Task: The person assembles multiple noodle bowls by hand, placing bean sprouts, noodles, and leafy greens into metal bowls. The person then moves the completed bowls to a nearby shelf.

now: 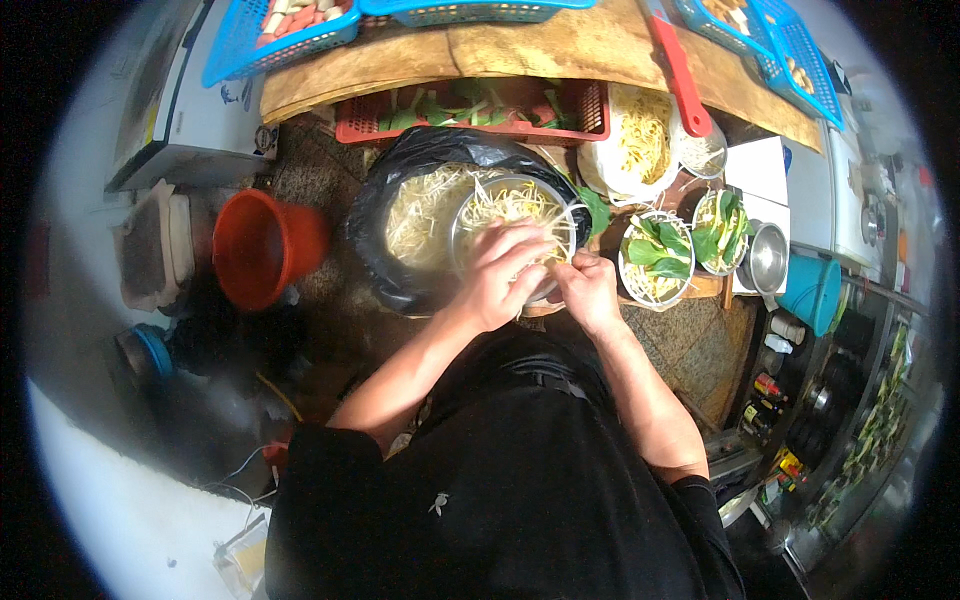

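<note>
A round metal bowl [569,214] heaped with bean sprouts [505,200] is in front of me, at the right side of a black plastic bag [378,195] that holds more loose sprouts [425,215]. My left hand [503,275] lies over the bowl's near side, fingers apart on the sprouts. At the near right edge, my right hand [588,290] is closed on the rim. Two filled bowls stand to the right: one bowl of sprouts and noodles topped with green leaves [658,252], and a similar leafy bowl [720,232] beyond it.
Behind the bag sits a red basket [592,130] with leafy greens, beside a white bag of yellow noodles [645,140]. An orange bucket [262,250] stands left. An empty metal bowl [768,256] is far right. Blue baskets [300,35] and a red-handled tool [682,85] rest on the wooden shelf above.
</note>
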Demonstrator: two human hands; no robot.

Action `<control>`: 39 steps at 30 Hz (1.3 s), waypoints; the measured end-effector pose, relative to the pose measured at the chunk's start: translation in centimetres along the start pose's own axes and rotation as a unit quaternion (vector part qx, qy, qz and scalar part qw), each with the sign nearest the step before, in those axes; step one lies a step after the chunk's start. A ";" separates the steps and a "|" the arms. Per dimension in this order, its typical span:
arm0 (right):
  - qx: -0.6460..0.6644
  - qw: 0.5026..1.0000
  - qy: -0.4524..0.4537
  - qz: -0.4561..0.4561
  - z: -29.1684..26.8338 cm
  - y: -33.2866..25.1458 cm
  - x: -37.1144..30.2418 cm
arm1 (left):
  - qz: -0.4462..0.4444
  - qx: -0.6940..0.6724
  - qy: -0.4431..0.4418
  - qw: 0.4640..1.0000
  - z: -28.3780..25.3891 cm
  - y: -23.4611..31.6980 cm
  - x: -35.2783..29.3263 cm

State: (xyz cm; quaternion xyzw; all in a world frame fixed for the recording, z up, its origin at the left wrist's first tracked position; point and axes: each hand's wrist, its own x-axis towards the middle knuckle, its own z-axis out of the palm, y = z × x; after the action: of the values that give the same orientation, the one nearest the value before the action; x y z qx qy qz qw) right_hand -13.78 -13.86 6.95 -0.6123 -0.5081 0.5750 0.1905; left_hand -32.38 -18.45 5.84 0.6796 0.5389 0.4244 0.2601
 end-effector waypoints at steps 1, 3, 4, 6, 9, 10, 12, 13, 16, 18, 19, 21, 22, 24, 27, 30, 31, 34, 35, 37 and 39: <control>0.030 1.000 -0.009 0.007 -0.7 0.2 0.1 | -0.016 0.017 0.014 1.000 -0.5 0.4 -0.4; 0.092 0.995 -0.025 0.029 -1.9 0.6 0.0 | -0.016 0.024 0.046 0.999 -1.6 0.8 -0.4; 0.115 0.992 -0.027 0.043 -2.6 0.8 -0.1 | -0.025 0.029 0.079 0.996 -1.8 1.2 -0.4; 0.185 0.981 -0.026 0.053 -3.5 1.0 -0.5 | -0.022 0.006 0.101 0.995 -1.7 1.9 0.4; 0.215 0.976 -0.028 0.026 -5.2 1.1 -1.2 | -0.016 0.043 0.125 0.991 0.9 4.0 2.4; 0.213 0.976 -0.029 0.020 -6.1 1.3 -1.5 | 0.001 0.059 0.122 0.991 2.3 4.8 3.5; 0.242 0.970 -0.021 0.001 -8.6 1.7 -1.8 | 0.031 0.081 0.120 0.989 5.1 6.8 5.7; 0.234 0.972 -0.005 0.011 -10.6 2.0 -1.9 | 0.038 0.063 0.123 0.990 6.4 7.7 6.9; 0.237 0.971 0.016 0.014 -17.5 3.3 -2.3 | 0.056 0.061 0.124 0.989 9.4 9.7 10.6; 0.234 0.969 0.033 0.069 -22.8 4.6 -3.1 | 0.014 0.083 0.103 0.991 11.8 10.1 13.1; 0.250 0.965 0.043 0.062 -25.3 5.2 -3.5 | -0.004 0.068 0.091 0.993 13.2 9.7 14.5; 0.257 0.963 0.073 0.039 -29.9 6.5 -4.5 | -0.034 0.060 0.070 0.995 16.4 7.6 17.9; 0.266 0.959 0.094 0.038 -31.9 7.2 -4.9 | -0.054 0.075 0.048 0.995 18.2 6.2 19.7; 0.269 0.953 0.133 0.033 -35.4 8.6 -5.9 | -0.054 0.145 0.016 0.988 21.4 3.0 22.8; 0.262 0.947 0.184 0.021 -39.4 11.0 -7.5 | -0.081 0.278 -0.044 0.956 25.2 -1.1 26.5; 0.266 0.935 0.228 0.057 -41.5 13.3 -8.6 | -0.163 0.328 -0.086 0.927 27.0 -3.3 28.7; 0.273 0.932 0.232 0.054 -42.0 14.0 -8.8 | -0.195 0.320 -0.161 0.913 27.2 -3.4 28.8; 0.304 0.920 0.234 0.077 -43.1 15.5 -9.4 | -0.236 0.310 -0.279 0.878 26.8 -2.4 27.7; 0.303 0.920 0.233 0.081 -43.5 15.9 -9.4 | -0.226 0.315 -0.281 0.878 26.5 -1.8 26.9; 0.333 0.911 0.229 0.079 -44.1 16.3 -9.4 | -0.224 0.315 -0.256 0.886 25.7 -1.1 26.1; 0.294 0.922 0.229 0.100 -45.0 16.5 -8.9 | -0.230 0.299 -0.181 0.908 25.3 -1.0 25.7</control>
State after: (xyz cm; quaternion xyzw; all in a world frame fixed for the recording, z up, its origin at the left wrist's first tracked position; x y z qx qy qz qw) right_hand 34.79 -12.32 9.98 -0.6912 -0.1947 0.5585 0.4153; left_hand -9.63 8.91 -0.10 0.6480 0.7255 0.0418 0.2281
